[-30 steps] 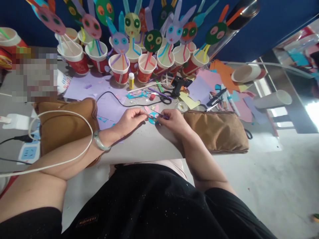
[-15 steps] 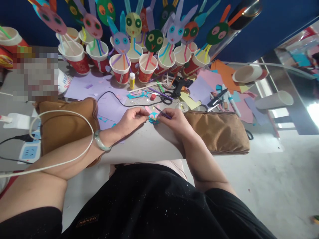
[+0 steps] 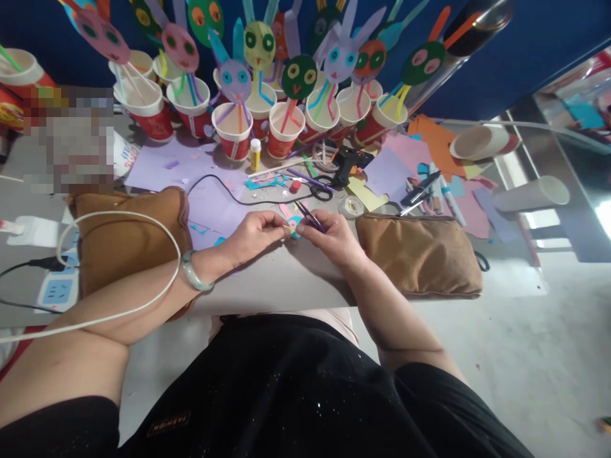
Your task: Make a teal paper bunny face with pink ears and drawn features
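Thumb and fingertips of my left hand (image 3: 260, 234) are pinched on a small yellowish paper piece (image 3: 289, 228). My right hand (image 3: 331, 238) is closed around small dark scissors (image 3: 310, 217) with purple on the handle, blades pointing up and away, slightly parted. Between my hands lies a small blue paper cutout (image 3: 295, 221) with pink pieces (image 3: 286, 208) above it; my right fingertips touch its edge and partly cover it. Past my hands are a red cap (image 3: 294, 186) and a clear round tape roll (image 3: 352, 207).
Paper cups (image 3: 232, 130) holding paper rabbit heads on straws line the back. A glue stick (image 3: 255, 154), a black glue gun (image 3: 344, 166) and paper scraps lie before them. Brown cushions (image 3: 131, 245) flank my arms, and a white cable (image 3: 119, 213) loops over my left forearm.
The scissors in my right hand now show two parted blades. My left fingertips have shifted slightly right onto the yellowish paper. The blue cutout is more covered, and the view has shifted slightly.
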`<state>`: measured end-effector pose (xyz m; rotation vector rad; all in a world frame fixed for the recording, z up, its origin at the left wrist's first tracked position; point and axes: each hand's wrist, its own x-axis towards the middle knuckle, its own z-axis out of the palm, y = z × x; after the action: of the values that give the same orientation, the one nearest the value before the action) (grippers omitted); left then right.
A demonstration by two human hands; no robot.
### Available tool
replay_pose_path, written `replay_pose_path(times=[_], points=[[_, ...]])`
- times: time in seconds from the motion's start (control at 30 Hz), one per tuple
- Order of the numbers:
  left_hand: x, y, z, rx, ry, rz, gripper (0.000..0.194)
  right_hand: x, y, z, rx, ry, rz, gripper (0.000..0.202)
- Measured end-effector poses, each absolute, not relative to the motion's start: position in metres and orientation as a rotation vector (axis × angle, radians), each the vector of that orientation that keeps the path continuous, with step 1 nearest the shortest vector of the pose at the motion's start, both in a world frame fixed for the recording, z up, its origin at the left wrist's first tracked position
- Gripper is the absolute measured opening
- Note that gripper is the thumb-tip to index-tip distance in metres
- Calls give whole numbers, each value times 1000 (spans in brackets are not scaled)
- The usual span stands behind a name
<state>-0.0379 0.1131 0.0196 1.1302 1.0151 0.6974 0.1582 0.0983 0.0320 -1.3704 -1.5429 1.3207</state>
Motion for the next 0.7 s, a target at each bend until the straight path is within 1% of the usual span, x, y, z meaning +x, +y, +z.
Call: replay_pose_path(times=[0.2,0.43,0.7], points=[[-38,112,20,1115,987,731,13,158,99,33,-1364,-1561,1310,25],[-38,112,22,1047,982,723,18,157,97,35,-1367,-1550,1322,27],[-38,110,21,1003,976,740,19,157,98,34,-1361,-1572,1347,27]])
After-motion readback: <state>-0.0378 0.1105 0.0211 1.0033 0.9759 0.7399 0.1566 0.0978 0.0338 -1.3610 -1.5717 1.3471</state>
